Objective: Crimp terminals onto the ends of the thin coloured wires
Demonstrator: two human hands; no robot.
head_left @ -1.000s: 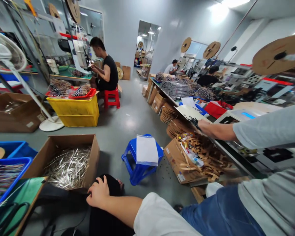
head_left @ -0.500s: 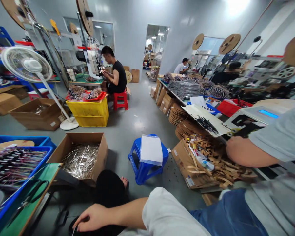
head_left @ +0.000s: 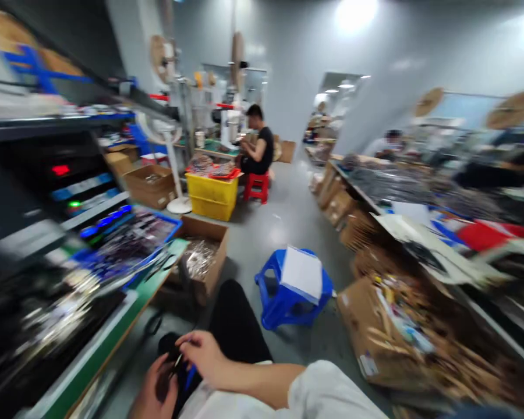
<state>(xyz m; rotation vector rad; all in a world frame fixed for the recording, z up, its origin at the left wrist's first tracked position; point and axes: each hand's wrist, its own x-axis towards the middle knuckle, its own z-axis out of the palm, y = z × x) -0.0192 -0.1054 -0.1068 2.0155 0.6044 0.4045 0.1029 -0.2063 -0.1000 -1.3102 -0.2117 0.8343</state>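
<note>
Green-topped bench (head_left: 148,286) nearby, L hand (head_left: 153,387) & R hand (head_left: 207,359) clamped on blurry dk item (head_left: 173,354).

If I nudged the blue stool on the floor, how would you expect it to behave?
The blue stool looks like moulded plastic, so it is probably light and fairly stiff. Its legs seem to splay outward, so a low push would likely slide it rather than tip it. The white sheet on top might slip off.

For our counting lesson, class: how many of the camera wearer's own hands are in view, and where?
2: the left hand at the bottom edge, the right hand just above and right of it, both at a small blurred item.
</note>
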